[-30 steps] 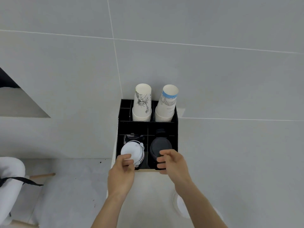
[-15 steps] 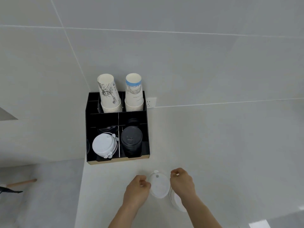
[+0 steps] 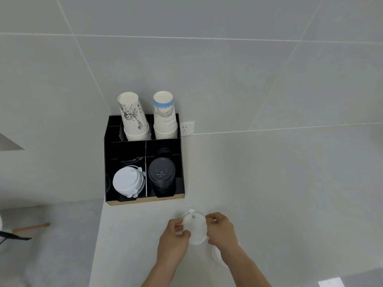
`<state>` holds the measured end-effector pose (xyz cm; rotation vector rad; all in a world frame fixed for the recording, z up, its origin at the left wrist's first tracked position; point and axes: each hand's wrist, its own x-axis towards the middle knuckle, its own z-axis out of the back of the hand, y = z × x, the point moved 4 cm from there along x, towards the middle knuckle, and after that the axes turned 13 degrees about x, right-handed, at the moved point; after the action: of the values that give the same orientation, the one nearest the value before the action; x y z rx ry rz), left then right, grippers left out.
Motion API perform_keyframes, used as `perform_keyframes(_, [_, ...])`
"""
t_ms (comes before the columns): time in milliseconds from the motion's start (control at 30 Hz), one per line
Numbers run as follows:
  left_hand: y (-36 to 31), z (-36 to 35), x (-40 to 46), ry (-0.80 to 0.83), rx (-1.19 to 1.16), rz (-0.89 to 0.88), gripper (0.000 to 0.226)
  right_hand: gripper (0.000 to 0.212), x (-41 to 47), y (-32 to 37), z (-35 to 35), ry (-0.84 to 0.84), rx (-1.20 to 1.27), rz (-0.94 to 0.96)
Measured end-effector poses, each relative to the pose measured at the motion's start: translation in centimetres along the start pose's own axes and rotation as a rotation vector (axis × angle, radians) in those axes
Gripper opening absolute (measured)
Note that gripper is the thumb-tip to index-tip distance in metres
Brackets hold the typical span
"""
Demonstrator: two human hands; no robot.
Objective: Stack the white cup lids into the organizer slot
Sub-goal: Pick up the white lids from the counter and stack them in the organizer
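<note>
A pale grey bench is set against the tiled wall, and a black compartmented organizer is kept at its back left corner, presumably within reach. Two stacks of inverted paper cups are stored in its rear slots; a stack of white plastic lids is seated front left, beside black lids. One round white plastic cup lid is pinched at its rim by the left hand and right hand, above the bench, apparently for carrying to that slot.
</note>
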<state>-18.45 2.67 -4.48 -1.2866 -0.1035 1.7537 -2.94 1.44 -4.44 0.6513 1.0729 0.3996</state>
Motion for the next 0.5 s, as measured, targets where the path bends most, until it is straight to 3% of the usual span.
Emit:
perform_keyframes(200, [-1.3, 4.9, -0.6, -0.192, -0.091, -0.060, 0.027, 0.019, -1.4, 4.4, -1.3, -0.068, 0.051, 0.134])
perform_keyframes(500, [-1.9, 15.7, 1.4, -0.398, -0.287, -0.119, 0.020, 0.016, -3.1, 12.5, -9.1, 0.038, 0.133, 0.337])
